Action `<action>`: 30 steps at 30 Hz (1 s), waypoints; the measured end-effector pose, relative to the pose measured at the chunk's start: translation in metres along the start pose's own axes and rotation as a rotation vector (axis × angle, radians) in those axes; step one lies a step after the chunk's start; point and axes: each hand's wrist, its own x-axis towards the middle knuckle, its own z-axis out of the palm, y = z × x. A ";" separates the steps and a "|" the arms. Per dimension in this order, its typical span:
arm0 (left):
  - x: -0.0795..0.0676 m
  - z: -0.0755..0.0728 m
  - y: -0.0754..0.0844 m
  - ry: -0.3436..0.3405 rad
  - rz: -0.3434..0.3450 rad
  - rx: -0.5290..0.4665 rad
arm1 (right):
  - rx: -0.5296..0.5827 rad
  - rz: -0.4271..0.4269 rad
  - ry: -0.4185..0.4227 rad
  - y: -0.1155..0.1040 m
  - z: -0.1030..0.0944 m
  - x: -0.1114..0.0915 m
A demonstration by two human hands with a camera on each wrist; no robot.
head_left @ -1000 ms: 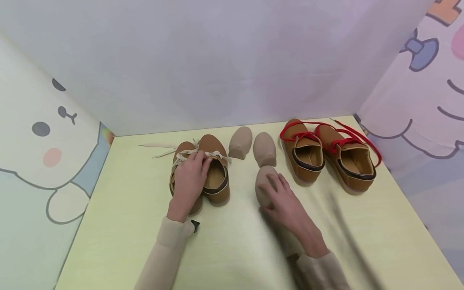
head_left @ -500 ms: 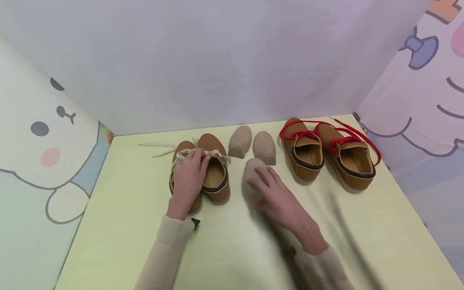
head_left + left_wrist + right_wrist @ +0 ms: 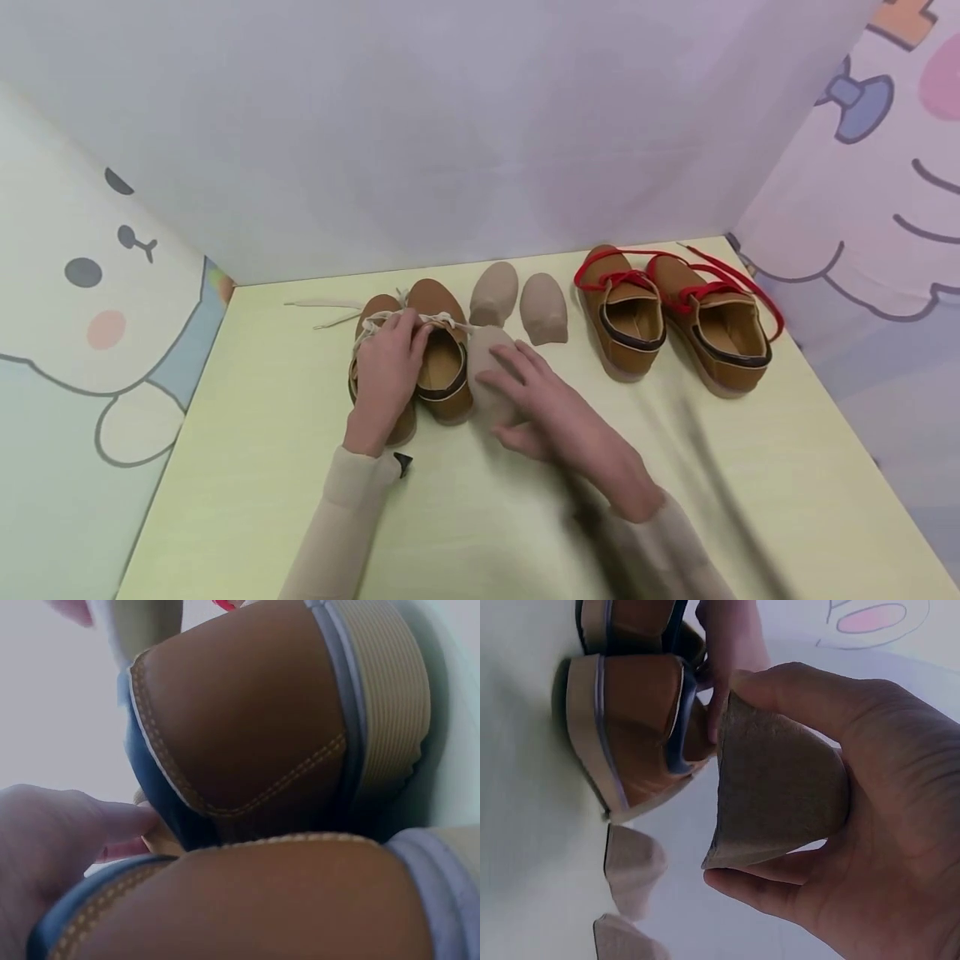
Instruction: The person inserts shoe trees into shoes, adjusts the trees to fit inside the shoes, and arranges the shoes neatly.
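Observation:
On the left of the table stand two brown shoes with white laces, a right-hand shoe (image 3: 447, 407) and a left-hand shoe (image 3: 381, 303) side by side. My left hand (image 3: 387, 362) reaches over the left-hand one and pinches the tongue of the right-hand one; in the left wrist view its thumb and finger (image 3: 120, 829) show at the opening. With thumb and fingers around it, my right hand (image 3: 562, 408) grips a beige shoe insert (image 3: 487, 362) beside the right-hand shoe's opening. The right wrist view shows the broad end of that shoe insert (image 3: 780, 787).
Two more beige inserts, one (image 3: 495, 292) left of the other (image 3: 543, 307), lie near the back wall (image 3: 450, 167). Right of them stand two brown shoes with red laces, one nearer (image 3: 633, 354) and one farther right (image 3: 731, 375). Cartoon-printed side walls flank the table (image 3: 247, 467).
My right hand has carried the shoe insert leftward, from in front of the other inserts to beside the white-laced shoe. My left hand has stayed on the tongue.

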 end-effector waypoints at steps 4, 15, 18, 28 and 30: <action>0.000 0.001 -0.004 0.009 0.001 -0.012 | -0.023 -0.081 -0.035 -0.004 0.002 0.010; -0.004 0.007 -0.012 0.140 0.062 -0.084 | -0.016 -0.244 -0.025 -0.019 0.009 0.029; -0.003 0.007 -0.012 0.160 0.079 -0.113 | -0.060 -0.240 -0.022 -0.023 0.009 0.033; 0.000 0.009 -0.010 0.175 0.081 -0.185 | -0.219 -0.223 0.041 -0.023 0.022 0.052; 0.000 0.010 -0.010 0.175 0.076 -0.190 | -0.215 -0.219 0.054 -0.023 0.025 0.053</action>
